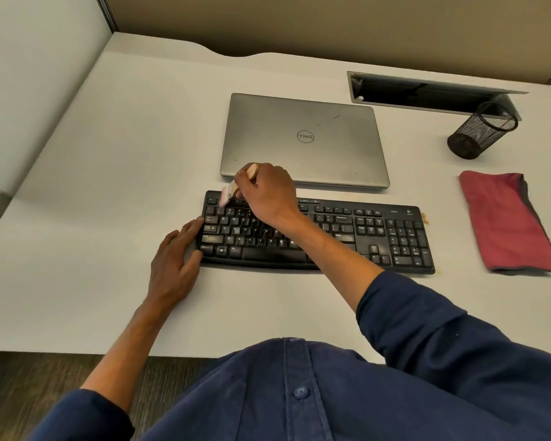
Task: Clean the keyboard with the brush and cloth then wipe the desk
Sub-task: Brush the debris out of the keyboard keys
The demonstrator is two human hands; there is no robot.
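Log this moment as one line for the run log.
step: brushing | right hand: grips brush over keyboard top-left | left hand: steadies left edge | cloth: unused

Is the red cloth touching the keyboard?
Apart. The head view shows bare desk between the cloth and the keyboard's right end.

I see bare surface (109,186) left of the keyboard (379,230); laptop (303,138) behind it, cloth (503,221) right.
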